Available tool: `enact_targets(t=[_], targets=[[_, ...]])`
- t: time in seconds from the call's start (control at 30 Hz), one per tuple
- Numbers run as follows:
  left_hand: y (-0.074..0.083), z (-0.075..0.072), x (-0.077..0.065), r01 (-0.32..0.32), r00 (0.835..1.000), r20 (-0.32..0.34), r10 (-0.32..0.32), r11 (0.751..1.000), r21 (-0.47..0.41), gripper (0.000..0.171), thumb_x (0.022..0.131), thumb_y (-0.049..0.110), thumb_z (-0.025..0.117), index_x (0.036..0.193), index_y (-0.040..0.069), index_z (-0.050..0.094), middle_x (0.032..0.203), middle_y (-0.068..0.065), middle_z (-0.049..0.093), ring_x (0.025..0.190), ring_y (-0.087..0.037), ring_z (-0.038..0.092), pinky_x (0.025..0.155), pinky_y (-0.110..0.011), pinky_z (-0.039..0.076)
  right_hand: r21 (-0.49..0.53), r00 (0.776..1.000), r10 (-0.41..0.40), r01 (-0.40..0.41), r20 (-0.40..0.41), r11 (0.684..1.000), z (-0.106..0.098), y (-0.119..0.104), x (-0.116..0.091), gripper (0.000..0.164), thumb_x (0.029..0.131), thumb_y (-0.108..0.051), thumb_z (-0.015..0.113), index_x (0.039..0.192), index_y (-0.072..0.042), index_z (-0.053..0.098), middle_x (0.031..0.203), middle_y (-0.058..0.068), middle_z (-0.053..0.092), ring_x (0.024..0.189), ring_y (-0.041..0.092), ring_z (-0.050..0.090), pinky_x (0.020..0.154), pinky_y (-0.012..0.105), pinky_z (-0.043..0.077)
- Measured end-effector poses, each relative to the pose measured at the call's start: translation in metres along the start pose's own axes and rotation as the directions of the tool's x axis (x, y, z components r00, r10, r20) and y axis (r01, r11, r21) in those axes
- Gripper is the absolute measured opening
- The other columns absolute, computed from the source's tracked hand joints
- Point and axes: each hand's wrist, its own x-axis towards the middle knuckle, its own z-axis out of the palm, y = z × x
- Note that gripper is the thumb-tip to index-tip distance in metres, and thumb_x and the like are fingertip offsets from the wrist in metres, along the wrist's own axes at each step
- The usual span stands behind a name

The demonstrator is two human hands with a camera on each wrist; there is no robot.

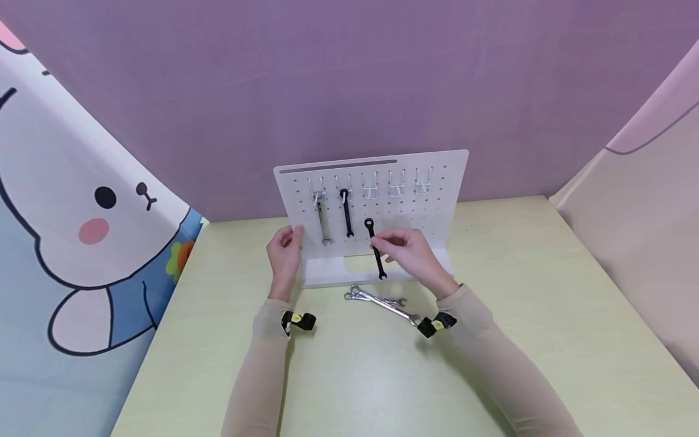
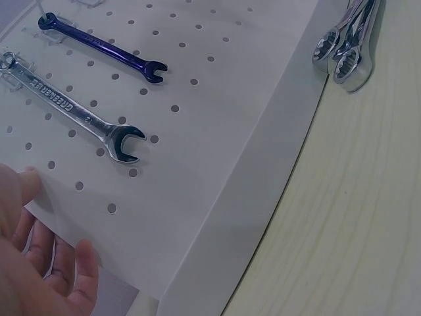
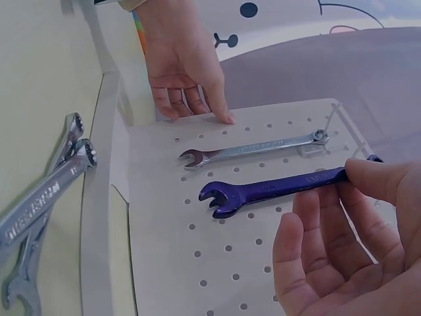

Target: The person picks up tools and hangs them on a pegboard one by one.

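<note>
Right fingers pinch a black wrench (image 1: pixel 379 264), ring end up, in front of the pegboard (image 1: pixel 395 213); that is my right hand (image 1: pixel 413 252). My left hand (image 1: pixel 284 258): thumb touching the board's left edge, other fingers loose. Hanging at left: a silver wrench (image 1: pixel 323 223), then a second dark wrench (image 1: pixel 347 215). Two loose wrenches (image 1: pixel 384 303) lie crossed on the counter (image 1: pixel 349 376), near side.

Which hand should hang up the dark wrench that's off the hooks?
Probably the right hand: it pinches that dark wrench in front of the pegboard, below empty hooks. The left hand is at the pegboard's left edge and holds no wrench.
</note>
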Motion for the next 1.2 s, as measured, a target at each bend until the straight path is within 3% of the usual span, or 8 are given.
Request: enact_targets(t=[0.17,0.37,0.73,1.0,1.2], targets=[[0.001,0.001,0.001,-0.002,1.0,0.007,0.002,1.0,-0.003,0.032,0.103,0.025,0.074,0.118,-0.003,0.073,0.085,0.012,0.068,0.079,-0.003,0.061,0.07,-0.014,0.052,-0.001,1.0,0.007,-0.007,-0.015,1.0,-0.001,-0.002,0.003,0.038,0.104,-0.03,0.071,0.127,0.0,0.073,0.12,0.015,0.077,0.092,0.022,0.072,0.084,0.033,0.062],[0.0,0.002,0.001,0.016,1.0,0.017,-0.016,1.0,-0.011,0.033,0.102,0.025,0.075,0.118,-0.004,0.073,0.084,0.012,0.067,0.079,-0.002,0.06,0.071,-0.014,0.052,0.022,1.0,0.011,-0.011,-0.027,1.0,-0.002,-0.002,0.004,0.033,0.104,-0.028,0.072,0.123,-0.002,0.075,0.119,0.015,0.077,0.103,0.036,0.072,0.083,0.031,0.063],[0.0,0.0,0.0,0.018,1.0,0.013,-0.018,1.0,-0.007,0.033,0.102,0.026,0.075,0.118,-0.003,0.073,0.084,0.012,0.068,0.078,-0.003,0.06,0.071,-0.014,0.051,0.044,0.999,0.013,-0.011,-0.045,0.999,-0.006,-0.006,0.01,0.035,0.104,-0.028,0.072,0.124,0.0,0.074,0.122,0.015,0.076,0.096,0.019,0.071,0.084,0.03,0.063],[0.0,-0.001,-0.001,0.018,1.0,0.005,-0.018,1.0,0.0,0.031,0.103,0.025,0.074,0.117,-0.003,0.073,0.082,0.014,0.067,0.076,-0.002,0.06,0.07,-0.013,0.051,0.056,0.999,0.011,-0.008,-0.051,0.998,-0.007,-0.011,0.015,0.033,0.103,-0.029,0.073,0.122,-0.002,0.075,0.119,0.015,0.076,0.094,0.018,0.07,0.085,0.036,0.065],[0.0,0.0,0.0,0.021,1.0,0.002,-0.021,1.0,-0.006,0.031,0.102,0.024,0.074,0.117,-0.003,0.073,0.082,0.014,0.067,0.076,-0.002,0.06,0.069,-0.013,0.051,0.055,0.998,0.015,-0.012,-0.054,0.998,-0.007,-0.014,0.019,0.034,0.103,-0.029,0.073,0.124,-0.001,0.074,0.12,0.015,0.076,0.096,0.022,0.071,0.084,0.033,0.064]])
